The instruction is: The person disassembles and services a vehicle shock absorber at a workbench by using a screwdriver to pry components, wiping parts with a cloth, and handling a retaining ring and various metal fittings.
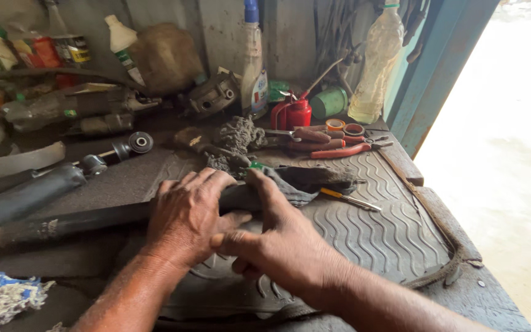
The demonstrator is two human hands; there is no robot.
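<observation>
While the left hand (185,215) closes around a long black tube (81,222), the right hand (281,243) presses a dark rag (302,179) against the right end of this tube, its thumb up and its fingers curled under. The tube lies across a grey ribbed rubber mat (376,227) on the workbench. A small screwdriver (350,199) rests just right of the rag. Farther away lie red-handled pliers (339,150) and a red oil can (296,114); a black shock absorber (50,184) lies at the left.

Red oil can (298,112), grey wavy-ribbed mat (370,227), dark grey rag (290,184)
</observation>
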